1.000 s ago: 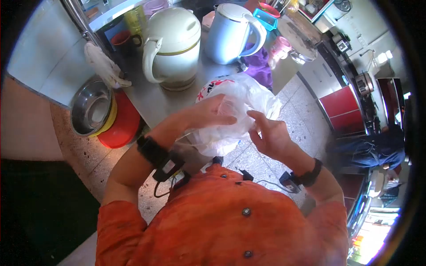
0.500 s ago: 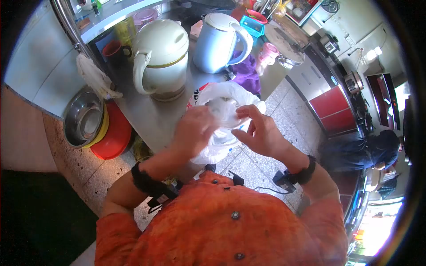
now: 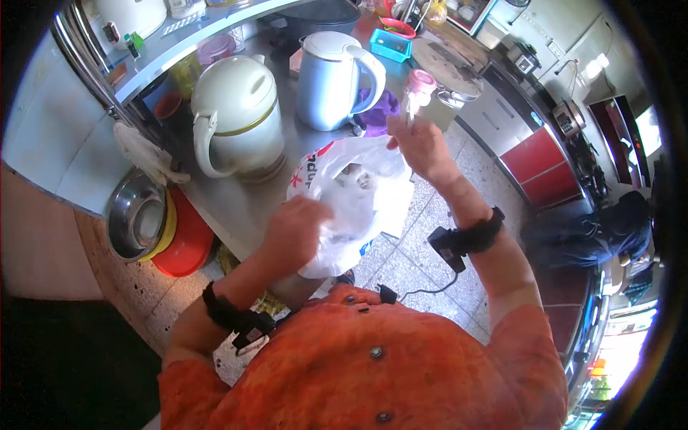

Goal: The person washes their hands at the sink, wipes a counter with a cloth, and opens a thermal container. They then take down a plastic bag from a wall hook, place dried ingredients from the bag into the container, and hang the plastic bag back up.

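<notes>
A white plastic bag (image 3: 387, 168) with red and black print stands open-mouthed at the counter's edge, a clear, shiny item (image 3: 358, 175) partly visible inside. My left hand (image 3: 294, 233) is curled at the bag's near left rim, fingers closed on the thin plastic. Above the bag's far right rim, my right hand (image 3: 426, 147) is raised with its fingers closed. Something whitish shows at those fingertips, but I cannot make out what it is. Just beyond them is a clear jar with a pink lid (image 3: 421, 80).
A cream jug (image 3: 236, 107) and a pale blue kettle (image 3: 330, 82) stand on the counter (image 3: 222, 197). Purple cloth (image 3: 376, 118) lies behind the bag. Steel, yellow and red basins (image 3: 179, 244) sit lower left. Another person (image 3: 595, 229) stands at far right.
My right hand has moved up and away from the bag's mouth, toward the pink-lidded jar. My left hand has shifted slightly down and left, and the bag's mouth is more visible.
</notes>
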Available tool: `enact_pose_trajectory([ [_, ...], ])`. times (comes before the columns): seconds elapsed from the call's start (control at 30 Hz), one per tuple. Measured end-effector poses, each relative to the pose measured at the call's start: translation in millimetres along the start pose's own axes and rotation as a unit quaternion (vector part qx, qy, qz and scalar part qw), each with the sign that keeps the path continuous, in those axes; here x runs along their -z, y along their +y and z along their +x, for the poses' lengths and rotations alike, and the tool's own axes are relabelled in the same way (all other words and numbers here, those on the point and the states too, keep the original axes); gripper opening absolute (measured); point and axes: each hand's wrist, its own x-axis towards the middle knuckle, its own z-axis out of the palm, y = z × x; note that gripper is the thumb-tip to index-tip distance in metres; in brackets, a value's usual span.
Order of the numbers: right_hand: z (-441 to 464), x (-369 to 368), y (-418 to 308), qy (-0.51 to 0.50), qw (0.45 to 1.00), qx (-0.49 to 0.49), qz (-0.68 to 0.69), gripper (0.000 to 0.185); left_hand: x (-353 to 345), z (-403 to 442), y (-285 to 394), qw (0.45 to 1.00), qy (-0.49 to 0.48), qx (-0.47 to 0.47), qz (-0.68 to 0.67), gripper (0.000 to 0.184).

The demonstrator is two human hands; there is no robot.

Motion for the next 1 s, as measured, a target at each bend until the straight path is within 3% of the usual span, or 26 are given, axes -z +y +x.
enact_pose_trajectory([
  [0.03,-3.7,5.4,-10.3,-0.001,1.0,0.002,0.0,0.03,1.9,17.9,10.3,0.998,-0.039,-0.028,0.032,0.022],
  [0.1,-16.0,5.6,-26.6,0.105,0.958,0.207,-0.169,0.032,-13.5,43.4,19.9,0.993,-0.079,-0.054,0.066,0.019],
  [0.13,-18.7,4.1,-27.2,0.106,0.958,0.207,-0.166,0.032,-30.2,49.2,14.6,0.988,-0.119,-0.062,0.08,0.019],
  [0.2,-20.0,3.0,-25.4,0.05,0.961,0.269,-0.032,0.032,-50.1,63.3,12.9,0.98,-0.161,-0.068,0.098,0.018],
  [0.23,-17.1,-0.9,-22.0,0.004,0.977,0.213,0.03,0.034,-57.0,70.3,14.6,0.931,-0.333,-0.028,0.144,0.017],
  [0.27,-16.5,0.7,-20.0,0.005,0.977,0.212,0.034,0.034,-62.3,73.9,14.5,0.85,-0.493,0.013,0.185,0.016],
  [0.3,-17.0,3.5,-20.4,-0.016,0.978,0.174,0.116,0.037,-66.3,71.0,10.8,0.848,-0.496,0.014,0.186,0.016],
  [0.37,-17.0,11.9,-30.5,-0.05,0.96,0.124,0.248,0.043,-74.4,47.2,-3.9,0.86,-0.509,0.036,0.027,0.016],
  [0.47,-9.7,19.1,-31.3,-0.038,0.96,0.137,0.242,0.043,-94.4,12.7,-32.4,0.84,-0.495,0.072,-0.21,0.017],
  [0.5,-7.7,18.2,-33.4,-0.04,0.952,0.134,0.274,0.043,-106.6,10.5,-43.3,0.869,-0.475,0.129,-0.057,0.017],
  [0.53,-6.3,17.2,-34.3,-0.042,0.95,0.136,0.276,0.043,-114.6,6.6,-54.2,0.869,-0.474,0.132,-0.054,0.017],
  [0.6,-3.6,13.8,-35.3,-0.01,0.945,0.189,0.265,0.042,-120.6,2.4,-69.9,0.892,-0.426,0.11,0.1,0.017],
  [0.63,-2.9,10.0,-33.7,-0.013,0.944,0.192,0.267,0.042,-109.8,11.2,-59.5,0.892,-0.425,0.114,0.102,0.017],
  [0.7,-3.0,0.0,-30.5,-0.021,0.942,0.21,0.26,0.04,-68.7,42.1,-15.3,0.877,-0.412,0.234,0.087,0.021],
  [0.73,-3.1,-0.4,-31.5,-0.025,0.941,0.211,0.262,0.04,-50.5,48.2,-9.9,0.876,-0.41,0.239,0.088,0.021],
  [0.8,-4.9,4.5,-32.5,-0.061,0.942,0.18,0.277,0.039,-9.8,51.1,-6.6,0.909,-0.397,0.116,-0.057,0.034],
  [0.87,-9.9,6.9,-36.5,-0.063,0.941,0.167,0.288,0.034,29.3,50.0,8.7,0.96,-0.261,0.093,-0.043,0.048],
  [0.9,-11.8,6.3,-35.5,-0.062,0.945,0.151,0.283,0.033,44.8,44.5,16.3,0.96,-0.261,0.095,-0.045,0.048],
  [0.97,-15.9,7.2,-35.0,-0.058,0.95,0.136,0.275,0.032,65.1,26.0,32.2,0.986,-0.082,0.086,0.117,0.057],
  [1.0,-20.6,7.0,-35.7,-0.053,0.952,0.138,0.268,0.035,61.3,7.6,35.7,0.986,-0.08,0.084,0.116,0.057],
])
